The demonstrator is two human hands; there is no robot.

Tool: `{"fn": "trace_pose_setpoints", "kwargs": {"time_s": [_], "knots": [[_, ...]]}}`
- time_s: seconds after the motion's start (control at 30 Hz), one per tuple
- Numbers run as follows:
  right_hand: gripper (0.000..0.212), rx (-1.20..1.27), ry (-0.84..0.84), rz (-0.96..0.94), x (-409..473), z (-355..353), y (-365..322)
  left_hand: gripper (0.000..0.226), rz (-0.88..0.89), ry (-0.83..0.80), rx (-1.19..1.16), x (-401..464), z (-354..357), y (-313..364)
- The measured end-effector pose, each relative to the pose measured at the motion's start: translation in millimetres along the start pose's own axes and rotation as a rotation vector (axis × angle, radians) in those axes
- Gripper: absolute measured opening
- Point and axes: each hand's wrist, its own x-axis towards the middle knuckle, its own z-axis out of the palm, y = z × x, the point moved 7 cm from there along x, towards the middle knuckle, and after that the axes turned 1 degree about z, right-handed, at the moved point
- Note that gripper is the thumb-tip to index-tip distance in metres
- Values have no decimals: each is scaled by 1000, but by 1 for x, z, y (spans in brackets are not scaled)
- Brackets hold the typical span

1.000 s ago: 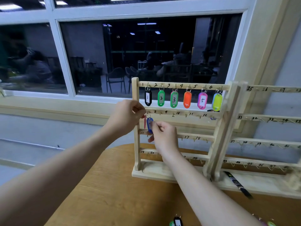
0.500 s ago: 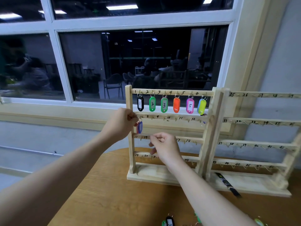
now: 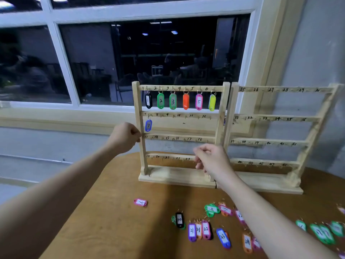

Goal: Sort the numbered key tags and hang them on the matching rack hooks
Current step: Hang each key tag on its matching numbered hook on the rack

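Note:
A wooden rack (image 3: 140,128) with numbered hooks stands on the round table. Six tags hang on its top bar, from the black tag 1 (image 3: 148,101) to the yellow tag (image 3: 212,102). The blue tag 7 (image 3: 148,125) hangs alone on the second bar. My left hand (image 3: 125,136) hovers beside the rack's left post, fingers curled, holding nothing. My right hand (image 3: 211,159) is lower, in front of the bottom bars, fingers loosely curled and empty. Several loose tags lie on the table, among them a pink tag (image 3: 140,202), a green tag 10 (image 3: 211,209) and a black tag (image 3: 179,219).
A second wooden rack (image 3: 280,118) with hooks numbered 25 upward stands to the right, with no tags on it. The wooden table (image 3: 115,221) ends at a curved edge on the left. A dark window and a grey wall lie behind.
Both hands have let go of the blue tag 7, which now hangs on its hook. My right hand has dropped down and to the right. The view has pulled back, showing the loose tags.

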Motion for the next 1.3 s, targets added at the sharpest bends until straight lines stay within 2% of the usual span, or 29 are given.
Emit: {"fn": "trace_pose_setpoints", "kwargs": {"time_s": [0.2, 0.3, 0.37, 0.6, 0.8, 0.93, 1.03, 1.1, 1.2, 1.3], "knots": [[20, -54, -126, 9, -7, 36, 22, 16, -87, -259, 71, -45, 71, -61], [21, -64, -166, 20, -9, 52, 35, 2, -26, -411, 160, -68, 96, -79], [21, -81, -196, 38, -10, 63, 46, 13, -22, -465, 193, -79, 110, -91], [23, -104, -250, 97, -7, 93, 74, 10, -70, -455, 143, -87, 129, -120], [19, -101, -278, 134, -8, 110, 89, 18, 30, -530, 35, -98, 125, -113], [17, -95, -302, 151, -12, 120, 96, 24, 90, -573, 45, -111, 129, -108], [16, -108, -318, 166, -15, 125, 99, 14, 88, -557, -87, -113, 128, -107], [15, -99, -320, 171, -16, 126, 100, 17, 85, -564, -146, -115, 126, -104], [15, -108, -315, 165, -17, 124, 100, 25, 111, -598, -68, -119, 129, -103], [15, -119, -320, 166, -19, 123, 98, 26, 146, -564, 14, -120, 134, -105]]}}
